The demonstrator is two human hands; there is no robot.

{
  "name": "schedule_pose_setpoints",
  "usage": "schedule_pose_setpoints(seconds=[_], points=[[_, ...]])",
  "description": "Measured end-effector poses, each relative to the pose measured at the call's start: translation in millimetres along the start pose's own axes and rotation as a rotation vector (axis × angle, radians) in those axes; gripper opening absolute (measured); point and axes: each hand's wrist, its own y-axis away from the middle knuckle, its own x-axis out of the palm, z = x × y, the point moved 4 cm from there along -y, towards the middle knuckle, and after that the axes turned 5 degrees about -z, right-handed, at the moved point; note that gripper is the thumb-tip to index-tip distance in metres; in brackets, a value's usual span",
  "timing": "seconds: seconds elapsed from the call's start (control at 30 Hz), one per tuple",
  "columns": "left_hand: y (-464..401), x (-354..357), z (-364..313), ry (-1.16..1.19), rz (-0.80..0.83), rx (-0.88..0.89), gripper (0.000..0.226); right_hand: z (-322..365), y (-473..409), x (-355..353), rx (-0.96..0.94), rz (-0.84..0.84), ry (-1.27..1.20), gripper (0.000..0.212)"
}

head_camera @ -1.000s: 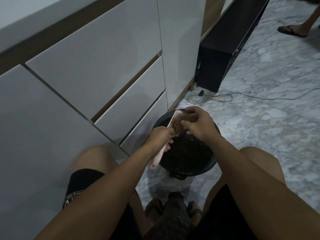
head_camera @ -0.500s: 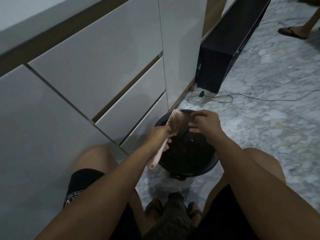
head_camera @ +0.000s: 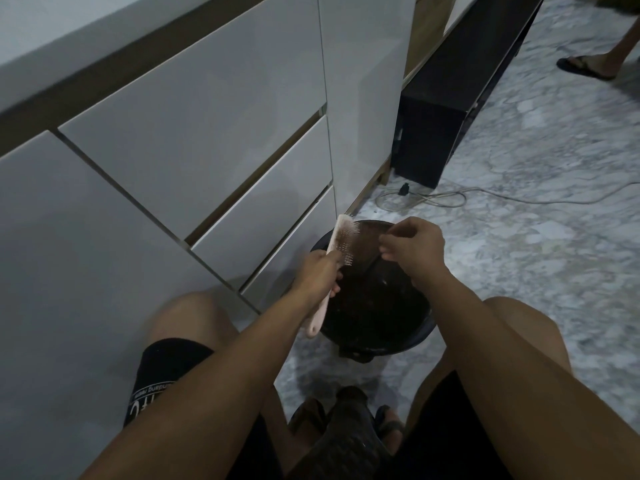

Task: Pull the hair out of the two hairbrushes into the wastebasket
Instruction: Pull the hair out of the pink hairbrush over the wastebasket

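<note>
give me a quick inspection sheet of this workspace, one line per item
surface: grey marble floor, person squatting on it
job's things: pink hairbrush held over the black wastebasket, hair in its bristles; second brush not seen
clutter: nothing seen
grippers: left hand grips the brush handle; right hand over the basket, apart from the brush, fingertips pinched, strands too fine to confirm
cables: pale cord looped on the floor beyond the basket, with a black plug
surroundings: white drawer fronts at left, black cabinet, another person's sandalled foot far right
</note>
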Motion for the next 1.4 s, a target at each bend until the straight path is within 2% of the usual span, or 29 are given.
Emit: schedule_pose_setpoints(seconds=[0.1, 0.3, 0.4, 0.53, 0.8, 0.93, 1.03, 1.13, 1.27, 1.4], points=[[-2, -4, 1, 0.041, -0.019, -0.026, 0.021, 1, -2, -4, 0.062, -0.005, -0.062, 0.013], [2, -1, -2, 0.105, 0.034, -0.036, 0.022, -1, 7, 14, 0.096, 0.252, -0.081, 0.012], [4, 2, -2, 0.082, 0.098, -0.01, 0.026, 0, 12, 19, 0.068, 0.31, -0.072, 0.027], [8, 5, -1, -0.019, 0.165, 0.064, 0.028, 2, 14, 16, 0.03, 0.263, -0.007, 0.034], [8, 1, 3, -0.114, 0.112, 0.102, 0.02, 4, 14, 11, 0.014, 0.274, 0.067, 0.021], [13, -1, -2, -0.096, 0.108, 0.104, 0.009, 5, 12, 10, -0.012, 0.218, 0.16, 0.035], [18, 0, -6, -0.103, 0.114, 0.142, 0.02, 6, 12, 10, 0.013, 0.196, 0.183, 0.045], [23, 1, -7, -0.102, 0.121, 0.174, 0.023, 4, 14, 11, 0.055, 0.203, 0.132, 0.046], [24, -1, -5, -0.106, 0.126, 0.17, 0.047, 3, 14, 11, 0.085, 0.243, 0.086, 0.045], [19, -4, -5, -0.117, 0.064, 0.172, 0.044, 5, 15, 10, 0.099, 0.327, 0.019, 0.037]])
